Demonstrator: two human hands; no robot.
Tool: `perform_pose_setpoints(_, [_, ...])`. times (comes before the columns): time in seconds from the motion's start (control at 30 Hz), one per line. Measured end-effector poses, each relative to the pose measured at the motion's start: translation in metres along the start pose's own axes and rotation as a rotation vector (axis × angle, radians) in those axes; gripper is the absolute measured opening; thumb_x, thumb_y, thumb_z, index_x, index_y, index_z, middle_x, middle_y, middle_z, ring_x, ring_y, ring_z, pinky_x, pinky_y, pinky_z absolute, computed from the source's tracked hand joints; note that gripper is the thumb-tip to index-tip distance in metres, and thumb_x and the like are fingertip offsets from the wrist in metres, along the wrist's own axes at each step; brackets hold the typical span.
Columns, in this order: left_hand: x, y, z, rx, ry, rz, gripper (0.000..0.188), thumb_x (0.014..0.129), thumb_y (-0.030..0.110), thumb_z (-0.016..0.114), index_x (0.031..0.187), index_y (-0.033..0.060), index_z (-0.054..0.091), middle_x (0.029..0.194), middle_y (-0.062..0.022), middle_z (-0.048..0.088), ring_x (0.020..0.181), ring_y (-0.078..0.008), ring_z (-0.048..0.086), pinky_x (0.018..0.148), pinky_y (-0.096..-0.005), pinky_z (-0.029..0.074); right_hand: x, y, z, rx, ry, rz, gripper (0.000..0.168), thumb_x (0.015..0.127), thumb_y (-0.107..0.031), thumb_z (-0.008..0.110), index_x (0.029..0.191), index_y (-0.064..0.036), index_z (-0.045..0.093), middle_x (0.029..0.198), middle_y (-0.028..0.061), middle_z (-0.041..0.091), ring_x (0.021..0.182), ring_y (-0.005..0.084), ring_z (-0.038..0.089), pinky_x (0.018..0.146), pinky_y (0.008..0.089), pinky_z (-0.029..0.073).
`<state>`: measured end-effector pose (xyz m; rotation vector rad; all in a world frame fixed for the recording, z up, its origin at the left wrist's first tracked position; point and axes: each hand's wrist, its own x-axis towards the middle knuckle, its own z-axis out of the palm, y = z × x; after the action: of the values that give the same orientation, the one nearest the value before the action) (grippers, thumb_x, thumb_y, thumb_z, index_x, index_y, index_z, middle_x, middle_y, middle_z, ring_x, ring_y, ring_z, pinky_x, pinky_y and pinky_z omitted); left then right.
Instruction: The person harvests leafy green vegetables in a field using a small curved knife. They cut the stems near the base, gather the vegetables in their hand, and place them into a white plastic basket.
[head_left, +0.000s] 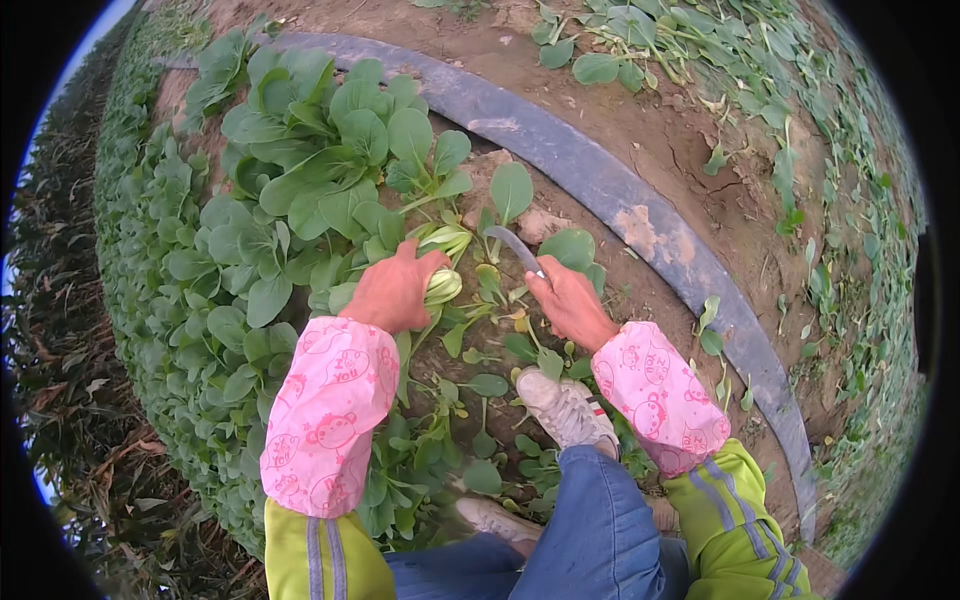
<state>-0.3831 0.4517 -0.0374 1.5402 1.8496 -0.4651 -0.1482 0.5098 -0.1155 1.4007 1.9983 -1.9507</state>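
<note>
My left hand (395, 286) is closed around leafy greens with pale, ribbed stem bases, which look like bok choy (444, 286). Another pale stem base (450, 239) shows just beyond my fingers. In my right hand (571, 298) is a small sickle (517, 246); its curved metal blade points up and left, towards the stems but apart from them. My grip hides most of the sickle's handle. Broad green leaves (322, 172) of standing plants crowd the area beyond and left of my left hand. Small yellowing leaves (489, 279) lie on the soil between my hands.
A dark flat hose (570, 139) curves along the ground from the far left to the lower right. Cut greens (772, 67) lie scattered on bare soil (675, 150) past it. Dense leafy rows (165, 285) run along the left. My shoes (564, 409) stand among low leaves.
</note>
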Motion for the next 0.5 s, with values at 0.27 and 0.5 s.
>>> perform_pose_setpoints(0.27, [-0.014,0.005,0.05,-0.158,0.184,-0.126,0.069,0.056,0.003,0.075,0.119,0.0207,0.053,0.146,-0.0188,0.031,0.095,-0.0386,0.063,0.081,-0.0442,0.052,0.024,-0.016,0.012,-0.38,0.082,-0.308,0.025,0.091,-0.025,0.054,0.095,-0.001,0.045,0.071,0.0211,0.06,0.068,0.0439,0.058,0.06,0.0522,0.041])
perform_pose_setpoints(0.5, [-0.011,0.003,0.06,-0.205,0.208,-0.122,0.07,0.055,0.003,0.076,0.119,0.0199,0.052,0.146,-0.0174,0.032,0.096,-0.0391,0.062,0.082,-0.0448,0.052,0.045,-0.018,0.018,-0.578,0.132,-0.328,0.023,0.09,-0.019,0.053,0.087,0.001,0.043,0.072,0.0241,0.06,0.07,0.0457,0.059,0.061,0.0547,0.043])
